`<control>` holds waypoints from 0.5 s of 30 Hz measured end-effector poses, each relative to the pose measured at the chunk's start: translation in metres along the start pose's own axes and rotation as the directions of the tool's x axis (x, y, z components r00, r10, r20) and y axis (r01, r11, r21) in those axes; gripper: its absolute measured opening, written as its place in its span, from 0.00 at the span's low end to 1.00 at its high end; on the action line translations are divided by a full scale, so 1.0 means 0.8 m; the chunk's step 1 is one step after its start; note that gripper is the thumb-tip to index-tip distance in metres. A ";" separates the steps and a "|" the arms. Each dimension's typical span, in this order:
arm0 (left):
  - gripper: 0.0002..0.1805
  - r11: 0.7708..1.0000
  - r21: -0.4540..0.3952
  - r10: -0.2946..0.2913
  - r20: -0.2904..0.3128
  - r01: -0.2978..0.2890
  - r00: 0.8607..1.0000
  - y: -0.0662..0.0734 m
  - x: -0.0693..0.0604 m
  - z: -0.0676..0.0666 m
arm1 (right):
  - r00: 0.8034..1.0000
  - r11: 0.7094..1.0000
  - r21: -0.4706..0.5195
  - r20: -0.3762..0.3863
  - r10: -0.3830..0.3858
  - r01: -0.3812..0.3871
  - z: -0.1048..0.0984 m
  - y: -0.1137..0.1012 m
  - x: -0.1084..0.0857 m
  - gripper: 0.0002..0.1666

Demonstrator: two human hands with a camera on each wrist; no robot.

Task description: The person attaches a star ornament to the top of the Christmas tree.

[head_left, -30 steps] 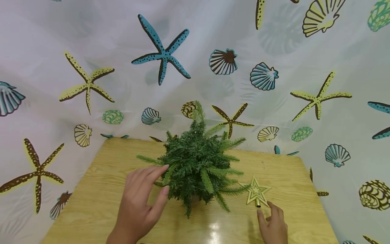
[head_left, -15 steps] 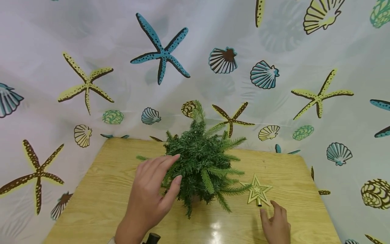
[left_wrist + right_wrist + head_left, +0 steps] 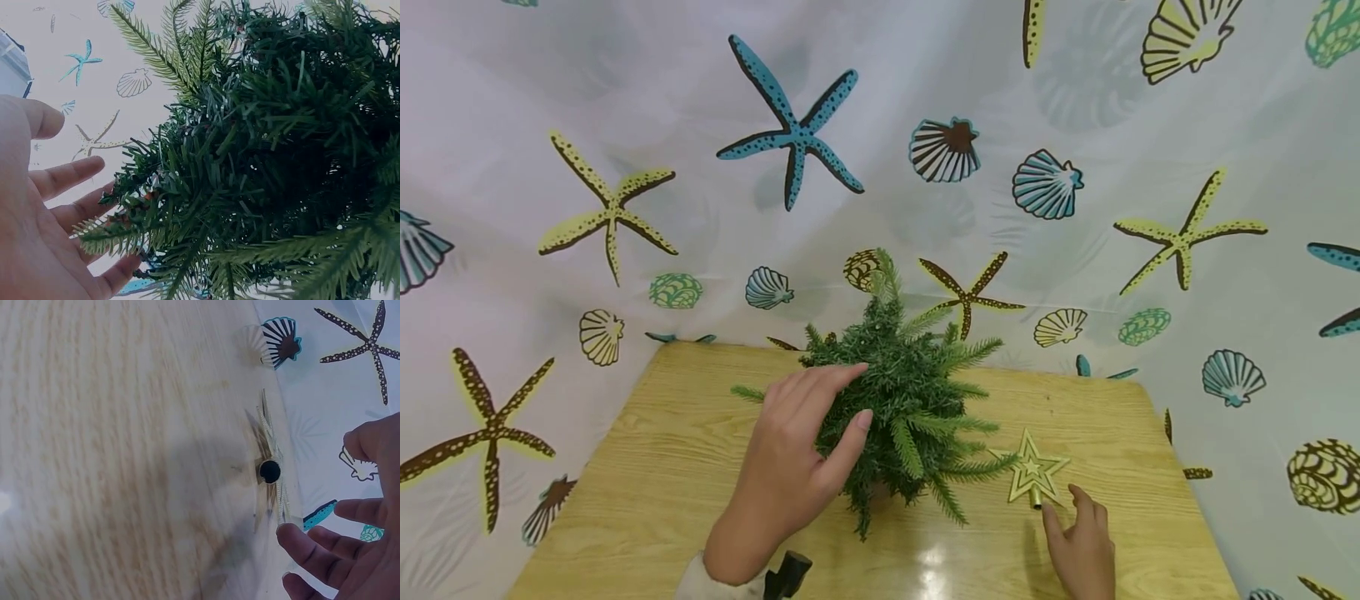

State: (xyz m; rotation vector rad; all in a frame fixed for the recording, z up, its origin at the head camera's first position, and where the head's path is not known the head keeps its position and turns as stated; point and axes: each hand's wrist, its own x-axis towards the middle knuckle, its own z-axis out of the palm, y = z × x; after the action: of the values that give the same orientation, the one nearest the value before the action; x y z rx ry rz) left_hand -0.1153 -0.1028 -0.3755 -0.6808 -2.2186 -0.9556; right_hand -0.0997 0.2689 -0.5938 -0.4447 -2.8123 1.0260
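A small artificial Christmas tree (image 3: 917,392) stands upright on the wooden table, its foot mostly covered by branches. My left hand (image 3: 793,454) is held at its left side, fingers extended and thumb apart, gripping nothing. In the left wrist view a light green sprig (image 3: 125,237) crosses in front of that hand's fingers; whether they touch it I cannot tell. To the right of the tree lies a gold star tree topper (image 3: 1032,471), its hollow socket towards me. My right hand (image 3: 1084,537) is just in front of the star, thumb and fingers parted around nothing.
The wooden table (image 3: 647,467) reaches to a white curtain (image 3: 880,75) printed with starfish and shells, which rises behind and on both sides. A black device (image 3: 787,575) sits at my left wrist beside a pale sleeve (image 3: 718,579).
My left hand has moved right and farther in over the tree's left side, bringing its sleeve into view. The right hand has shifted only slightly; the tree and star stay in place.
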 end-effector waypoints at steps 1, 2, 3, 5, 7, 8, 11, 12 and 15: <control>0.22 1.000 -0.001 -0.005 0.005 0.005 1.000 0.000 0.001 0.001 | 1.000 1.000 0.001 0.001 0.001 -0.001 0.001 0.001 0.001 0.39; 0.22 1.000 0.004 -0.009 0.008 0.009 1.000 -0.001 0.003 0.002 | 1.000 1.000 0.001 0.002 0.001 -0.001 0.002 0.001 0.003 0.38; 0.22 1.000 0.007 -0.012 0.008 0.012 1.000 -0.001 0.005 0.002 | 1.000 1.000 -0.001 0.002 0.000 0.000 0.002 0.002 0.004 0.38; 0.21 1.000 0.020 -0.017 0.009 0.017 1.000 -0.001 0.008 0.003 | 1.000 1.000 0.003 0.009 -0.003 0.003 0.004 0.004 0.007 0.38; 0.22 0.999 0.033 -0.021 0.012 0.021 1.000 0.000 0.013 0.005 | 1.000 1.000 0.009 0.020 0.000 0.000 0.006 0.005 0.010 0.39; 0.22 0.999 0.038 -0.024 0.015 0.024 1.000 0.000 0.015 0.006 | 1.000 1.000 0.012 0.028 0.002 -0.003 0.007 0.006 0.010 0.40; 0.23 0.998 0.049 -0.031 0.019 0.030 0.999 -0.001 0.019 0.010 | 0.999 1.000 0.013 0.042 0.011 -0.011 0.010 0.009 0.012 0.42; 0.23 0.998 0.052 -0.037 0.018 0.036 0.999 -0.001 0.019 0.013 | 0.999 1.000 0.011 0.048 0.014 -0.015 0.011 0.010 0.012 0.42; 0.23 0.996 0.066 -0.055 0.008 0.054 0.998 -0.002 0.022 0.019 | 0.998 1.000 0.002 0.053 0.017 -0.017 0.012 0.010 0.015 0.43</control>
State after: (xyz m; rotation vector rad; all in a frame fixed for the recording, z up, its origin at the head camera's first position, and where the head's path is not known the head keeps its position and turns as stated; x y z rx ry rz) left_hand -0.1329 -0.0883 -0.3718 -0.5989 -2.2770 -0.9028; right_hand -0.1114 0.2729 -0.6058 -0.4482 -2.8580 1.0600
